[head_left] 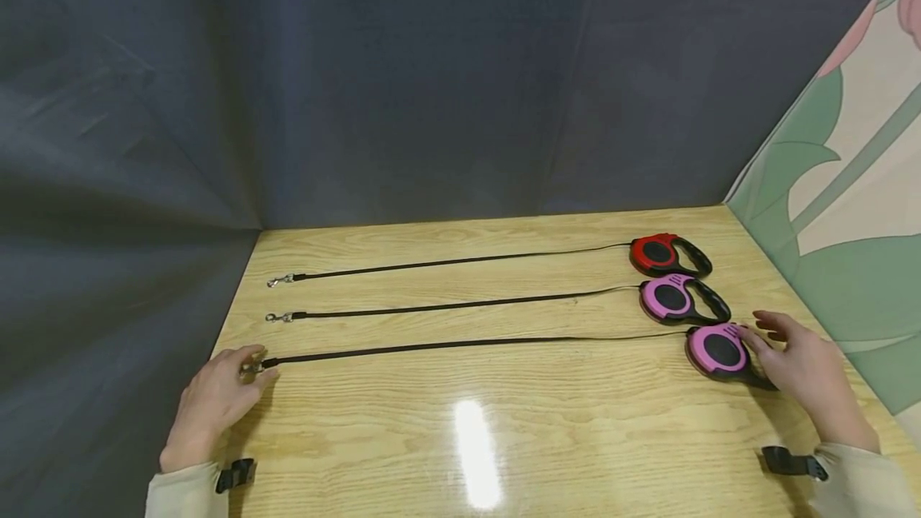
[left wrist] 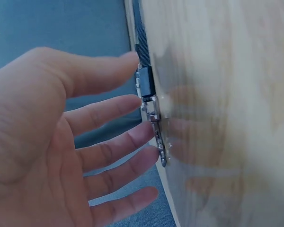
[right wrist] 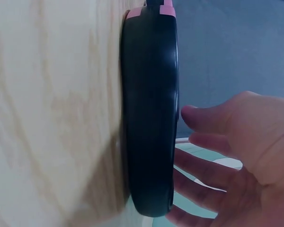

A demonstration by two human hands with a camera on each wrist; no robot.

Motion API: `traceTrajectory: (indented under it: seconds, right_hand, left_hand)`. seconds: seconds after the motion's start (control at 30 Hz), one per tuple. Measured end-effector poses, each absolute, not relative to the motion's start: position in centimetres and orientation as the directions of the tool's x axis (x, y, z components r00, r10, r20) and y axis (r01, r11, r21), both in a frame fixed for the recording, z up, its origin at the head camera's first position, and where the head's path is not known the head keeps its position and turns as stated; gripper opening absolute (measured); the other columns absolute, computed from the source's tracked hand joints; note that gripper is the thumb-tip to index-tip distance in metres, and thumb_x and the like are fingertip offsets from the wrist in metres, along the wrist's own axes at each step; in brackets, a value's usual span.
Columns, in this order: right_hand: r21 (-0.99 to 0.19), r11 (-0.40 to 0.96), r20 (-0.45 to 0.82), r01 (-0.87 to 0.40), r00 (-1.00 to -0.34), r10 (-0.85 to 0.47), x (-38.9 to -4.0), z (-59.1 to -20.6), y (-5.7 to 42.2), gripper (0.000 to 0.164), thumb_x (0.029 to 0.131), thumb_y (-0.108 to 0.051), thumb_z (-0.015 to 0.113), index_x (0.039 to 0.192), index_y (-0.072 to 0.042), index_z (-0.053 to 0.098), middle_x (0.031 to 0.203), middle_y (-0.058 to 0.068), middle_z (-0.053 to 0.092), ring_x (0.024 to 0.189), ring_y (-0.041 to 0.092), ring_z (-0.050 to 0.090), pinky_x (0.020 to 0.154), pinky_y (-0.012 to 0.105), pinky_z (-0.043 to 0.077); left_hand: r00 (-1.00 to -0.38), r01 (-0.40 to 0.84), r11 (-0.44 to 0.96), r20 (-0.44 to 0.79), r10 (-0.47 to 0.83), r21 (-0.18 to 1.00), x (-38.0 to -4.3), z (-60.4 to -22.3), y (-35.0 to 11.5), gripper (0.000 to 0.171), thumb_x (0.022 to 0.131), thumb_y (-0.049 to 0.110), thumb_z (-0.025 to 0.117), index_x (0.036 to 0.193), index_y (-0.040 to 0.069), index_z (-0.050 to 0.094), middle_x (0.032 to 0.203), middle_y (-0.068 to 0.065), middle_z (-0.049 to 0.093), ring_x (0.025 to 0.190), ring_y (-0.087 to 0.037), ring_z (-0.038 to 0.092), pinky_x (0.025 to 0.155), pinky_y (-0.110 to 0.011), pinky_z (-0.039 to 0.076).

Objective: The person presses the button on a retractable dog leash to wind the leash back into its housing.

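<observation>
Three retractable dog leashes lie drawn out across the table, their cords running left to metal snap hooks. At the near leash's snap hook point(left wrist: 154, 116), my left hand point(head_left: 219, 394) has its fingers extended, tips at or very close to the metal, thumb by the black strap point(left wrist: 143, 52). Over on the right, the near pink leash point(head_left: 722, 350) lies flat, its black grip partly hidden by my right hand point(head_left: 802, 362). Those fingers are loosely bent around the casing point(right wrist: 151, 109) without closing; whether they touch it I cannot tell.
Behind the near one lie another pink leash point(head_left: 671, 299) and a red leash point(head_left: 656, 253). Their snap hooks point(head_left: 279, 317) rest at the left. Dark cloth point(head_left: 432, 86) rises behind the wooden table point(head_left: 360, 438), and floral fabric point(head_left: 856, 206) borders its right edge.
</observation>
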State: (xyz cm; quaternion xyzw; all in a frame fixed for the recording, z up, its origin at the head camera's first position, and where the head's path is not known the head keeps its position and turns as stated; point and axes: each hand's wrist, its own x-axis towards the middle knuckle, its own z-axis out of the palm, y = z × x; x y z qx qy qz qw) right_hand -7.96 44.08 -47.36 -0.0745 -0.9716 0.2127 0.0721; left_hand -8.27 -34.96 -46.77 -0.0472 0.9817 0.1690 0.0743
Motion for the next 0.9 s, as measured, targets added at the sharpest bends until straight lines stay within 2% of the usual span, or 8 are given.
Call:
traceTrajectory:
  seconds: [0.17,0.53,0.73,0.9]
  right_hand:
    - [-0.416,0.902,0.103,0.116,-0.979,0.174,-7.8,-47.6,44.3,0.057,0.108,-0.033,0.063,0.138,0.015,0.056,0.13,0.044,0.061,0.113,0.066,0.059,0.088,0.072,0.044]
    - [-0.409,0.904,0.059,0.127,-0.984,0.165,-7.9,-48.0,44.7,0.044,0.105,-0.016,0.063,0.136,0.015,0.057,0.125,0.043,0.063,0.108,0.064,0.059,0.081,0.069,0.047]
    - [-0.404,0.905,0.057,0.135,-0.984,0.172,-8.0,-48.0,44.8,0.039,0.104,-0.016,0.064,0.129,0.013,0.062,0.121,0.045,0.063,0.105,0.064,0.06,0.082,0.069,0.047]
    - [-0.391,0.91,0.064,0.136,-0.983,0.174,-8.0,-47.9,44.8,0.035,0.101,-0.014,0.065,0.124,0.013,0.066,0.113,0.044,0.066,0.101,0.064,0.062,0.076,0.064,0.048]
  left_hand:
    - [-0.992,-0.086,0.943,-0.119,-0.05,0.32,-8.6,-47.2,-35.2,0.051,0.1,0.036,0.073,0.139,0.004,0.066,0.127,-0.026,0.069,0.112,-0.049,0.066,0.086,-0.067,0.051]
    - [-0.989,-0.117,0.94,-0.128,-0.08,0.322,-8.8,-47.2,-35.7,0.033,0.101,0.022,0.072,0.129,0.005,0.072,0.119,-0.023,0.068,0.106,-0.046,0.067,0.083,-0.064,0.051]
    - [-0.989,-0.122,0.939,-0.119,-0.087,0.322,-8.7,-47.1,-36.1,0.03,0.101,0.022,0.072,0.125,0.003,0.073,0.12,-0.024,0.067,0.107,-0.046,0.066,0.084,-0.063,0.051]
    - [-0.987,-0.136,0.935,-0.126,-0.1,0.328,-8.7,-47.0,-36.2,0.03,0.101,0.023,0.073,0.123,0.003,0.074,0.119,-0.024,0.066,0.106,-0.045,0.065,0.083,-0.062,0.051]
